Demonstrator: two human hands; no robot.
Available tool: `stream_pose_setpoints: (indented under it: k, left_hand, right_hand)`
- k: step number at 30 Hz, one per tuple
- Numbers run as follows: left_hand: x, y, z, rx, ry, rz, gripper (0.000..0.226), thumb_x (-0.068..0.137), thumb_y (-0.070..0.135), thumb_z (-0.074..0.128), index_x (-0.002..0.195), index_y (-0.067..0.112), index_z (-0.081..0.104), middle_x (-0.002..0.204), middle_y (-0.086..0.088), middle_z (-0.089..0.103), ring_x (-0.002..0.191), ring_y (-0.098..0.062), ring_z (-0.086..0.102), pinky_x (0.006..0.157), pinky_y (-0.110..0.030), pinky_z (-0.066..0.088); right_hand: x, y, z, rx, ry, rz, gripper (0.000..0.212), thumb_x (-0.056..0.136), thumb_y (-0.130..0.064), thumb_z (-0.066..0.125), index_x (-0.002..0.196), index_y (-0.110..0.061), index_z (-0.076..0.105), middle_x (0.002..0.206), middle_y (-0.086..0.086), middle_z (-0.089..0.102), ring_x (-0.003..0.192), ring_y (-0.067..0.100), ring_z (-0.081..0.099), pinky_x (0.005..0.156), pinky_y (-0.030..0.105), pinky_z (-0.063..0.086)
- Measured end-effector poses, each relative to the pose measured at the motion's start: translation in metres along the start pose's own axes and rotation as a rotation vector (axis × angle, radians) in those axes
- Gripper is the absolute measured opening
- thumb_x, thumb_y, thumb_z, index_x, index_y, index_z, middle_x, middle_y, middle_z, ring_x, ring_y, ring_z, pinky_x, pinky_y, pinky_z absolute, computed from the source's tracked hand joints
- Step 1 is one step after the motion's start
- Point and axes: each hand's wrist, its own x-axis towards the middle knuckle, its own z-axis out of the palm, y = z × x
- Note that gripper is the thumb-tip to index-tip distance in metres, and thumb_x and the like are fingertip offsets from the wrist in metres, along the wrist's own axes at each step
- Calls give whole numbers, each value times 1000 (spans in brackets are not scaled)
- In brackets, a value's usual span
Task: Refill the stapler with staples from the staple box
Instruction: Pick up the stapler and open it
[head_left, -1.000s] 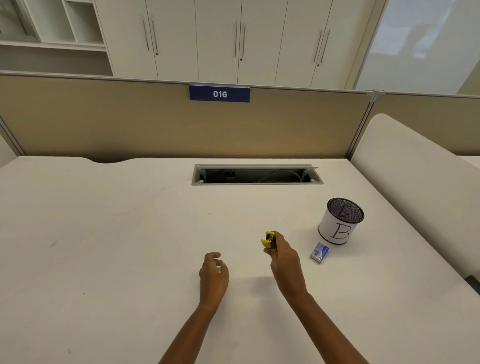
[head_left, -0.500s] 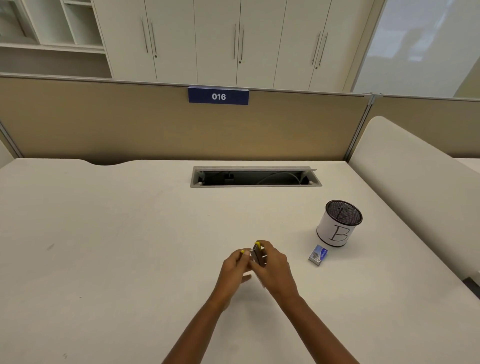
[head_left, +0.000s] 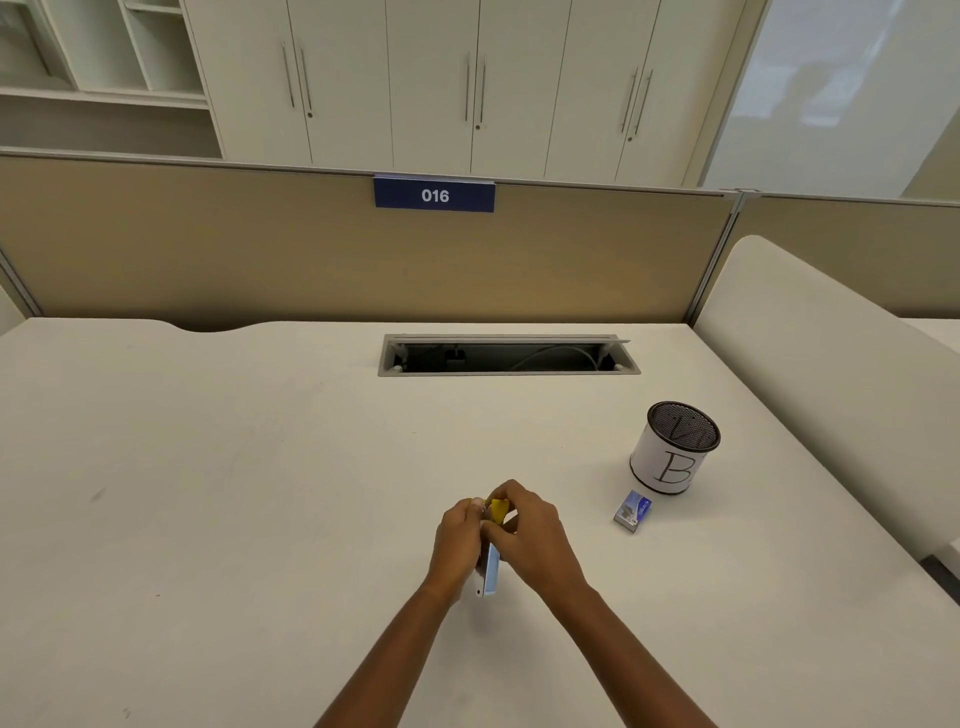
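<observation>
A small stapler (head_left: 492, 569) with a yellow top and a pale blue-grey body is held above the white desk (head_left: 234, 493), near its front middle. Both hands grip it: my left hand (head_left: 457, 543) from the left, my right hand (head_left: 535, 538) from the right, fingers pinching the yellow end. The stapler points away from me, its near end sticking out below my hands. Whether it is opened I cannot tell. A small blue staple box (head_left: 632, 511) lies flat on the desk to the right, apart from my hands.
A white mesh pen cup marked "B" (head_left: 672, 449) stands just behind the staple box. An open cable tray slot (head_left: 509, 356) is set in the desk's back middle. A tan partition with a "016" sign (head_left: 434, 195) closes the far edge; a curved white panel rises at right.
My right hand brought the stapler left and toward me, and my left hand rose from the desk to take hold of it too. Both hands now grip it together.
</observation>
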Motion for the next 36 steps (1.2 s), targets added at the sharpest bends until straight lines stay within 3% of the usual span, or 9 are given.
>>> stream_pose_setpoints:
  k: [3,6,9,16,20,24,27,34,36]
  left_hand:
    - [4,-1,4,39,59,2,39,97,14,30,60,14,41,59,-2,46,54,-13,44,53,-22,36]
    - [6,0,8,73,104,-1,41,96,12,30,57,15,40,56,-2,45,53,-14,43,54,-24,35]
    - [6,2,11,92,139,-1,42,96,12,30,55,15,39,55,-2,44,54,-15,42,55,-25,34]
    - [2,8,18,99,177,10,44,97,13,29,54,17,39,57,-1,45,62,-20,45,62,-31,37]
    - [-1,9,22,67,194,-4,45,98,13,29,54,17,40,56,-1,45,54,-13,43,55,-25,35]
    - [-4,14,24,64,202,-5,46,97,13,29,52,18,39,56,0,45,60,-18,45,62,-29,38]
    - [-6,19,27,94,219,-1,47,98,13,30,52,19,38,59,-1,46,58,-14,44,57,-23,37]
    - [-6,22,33,72,191,-74,45,96,13,32,53,17,44,59,-2,48,70,-24,50,67,-29,41]
    - [-2,20,28,-13,222,-158,38,93,8,36,62,7,59,64,-5,55,71,-26,52,63,-27,43]
  right_hand:
    - [2,-1,1,-35,12,-5,9,83,-8,58,89,-8,52,79,6,57,66,25,60,62,26,44]
    - [4,-2,1,-50,41,16,16,83,-8,58,97,-2,55,86,15,65,77,31,65,63,26,44]
    - [4,-4,-1,-61,52,24,18,84,-9,58,100,-1,55,94,18,67,79,28,64,67,26,46]
    - [2,-4,-3,-69,98,21,14,87,-9,55,98,-2,55,92,18,68,70,22,59,64,24,44]
    - [-1,-2,-3,-85,117,12,13,88,-10,54,99,-2,55,90,17,67,79,27,64,66,28,47]
    - [-1,0,-5,-92,142,-5,13,88,-9,55,99,-3,56,89,17,68,79,28,65,69,31,51]
    - [-1,2,-6,-97,180,-16,14,87,-7,55,100,-2,56,88,17,69,79,29,65,73,34,52]
    - [-4,0,-11,-90,204,-19,14,88,-7,54,100,-3,57,87,18,70,79,28,65,71,31,51]
    - [-10,-6,-14,-76,263,-67,9,86,-7,57,94,-3,59,81,17,71,71,27,64,65,28,47]
